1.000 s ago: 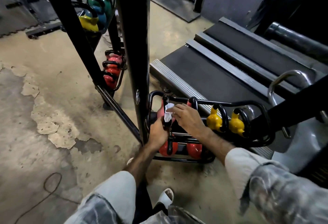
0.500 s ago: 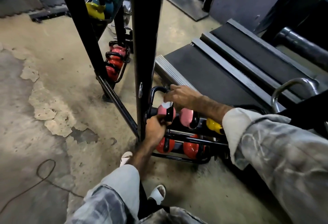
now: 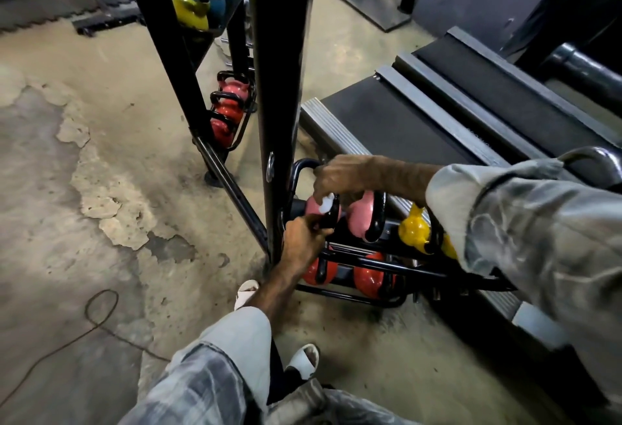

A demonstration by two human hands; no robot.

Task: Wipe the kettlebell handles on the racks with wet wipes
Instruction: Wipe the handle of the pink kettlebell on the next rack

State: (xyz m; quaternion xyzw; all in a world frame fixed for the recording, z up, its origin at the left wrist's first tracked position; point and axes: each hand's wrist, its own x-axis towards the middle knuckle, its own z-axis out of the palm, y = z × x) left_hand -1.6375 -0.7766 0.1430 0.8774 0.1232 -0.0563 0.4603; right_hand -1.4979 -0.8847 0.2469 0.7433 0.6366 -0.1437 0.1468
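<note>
A low black rack (image 3: 353,296) on the floor holds pink, yellow and red kettlebells. My left hand (image 3: 303,239) grips the black handle (image 3: 331,217) of the leftmost pink kettlebell (image 3: 313,206). My right hand (image 3: 340,178) reaches over from the right and pinches a white wet wipe (image 3: 325,204) against the upper part of that handle. A second pink kettlebell (image 3: 361,217) and a yellow one (image 3: 414,229) stand beside it on the upper row. Two red kettlebells (image 3: 370,278) sit on the lower row. My right sleeve hides the rack's right end.
A tall black frame post (image 3: 279,71) rises just left of the rack. Behind it, another rack (image 3: 244,123) carries red kettlebells low and yellow, blue and green ones (image 3: 202,0) high. A treadmill deck (image 3: 420,121) lies to the right. A cable (image 3: 94,320) loops on the worn concrete floor.
My right hand has swung over the top of the pink kettlebell and carried the wipe up the handle. The camera has tilted, and my right sleeve now covers the yellow kettlebells' side.
</note>
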